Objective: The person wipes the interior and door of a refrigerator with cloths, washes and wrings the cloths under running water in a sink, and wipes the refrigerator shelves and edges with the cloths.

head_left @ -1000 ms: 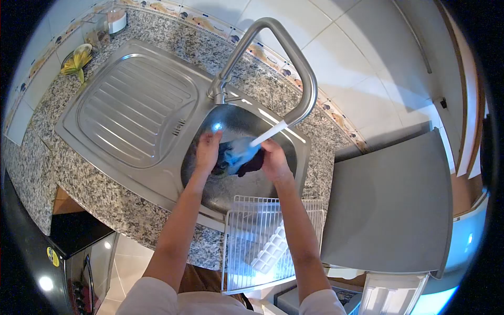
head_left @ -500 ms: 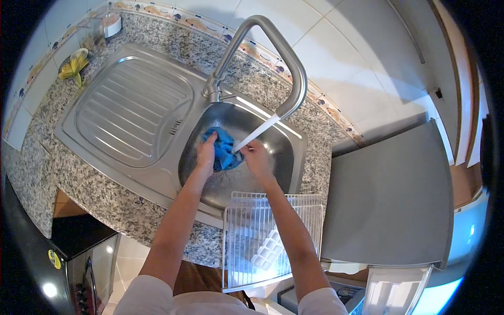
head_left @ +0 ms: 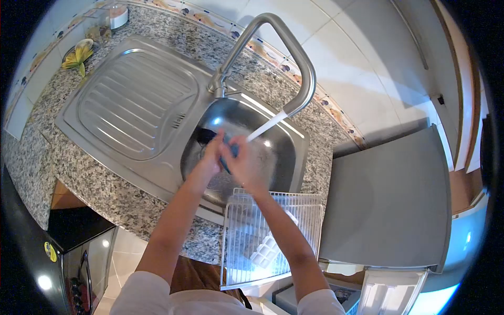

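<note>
My left hand (head_left: 212,153) and my right hand (head_left: 242,160) are close together over the sink basin (head_left: 278,168), both closed round a blue cloth (head_left: 229,153). Only a small part of the cloth shows between them. A dark item (head_left: 205,136) lies in the basin just behind my left hand. From the curved faucet (head_left: 307,79) a stream of water (head_left: 266,126) runs down beside my right hand.
Left of the basin is the ribbed drainboard (head_left: 136,100). A white wire rack (head_left: 231,241) with a white ice tray (head_left: 266,251) stands at the front edge under my right forearm. A grey appliance top (head_left: 386,202) is on the right. A yellow flower ornament (head_left: 79,58) sits back left.
My hands have come together, and the blue cloth, spread between them half a second ago, is now bunched up and mostly hidden. The dark item now shows behind my left hand.
</note>
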